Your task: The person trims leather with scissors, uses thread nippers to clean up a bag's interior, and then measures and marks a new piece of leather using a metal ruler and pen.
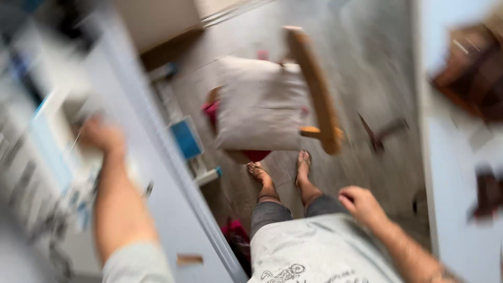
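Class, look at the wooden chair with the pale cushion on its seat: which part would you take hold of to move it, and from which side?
Grip the wooden chair by its curved wooden rail: it is bare, rounded and slim enough to close a hand round. Come from the side where the person's feet stand, nearest the right hand. The pale cushion looks loose, so probably no firm hold there.
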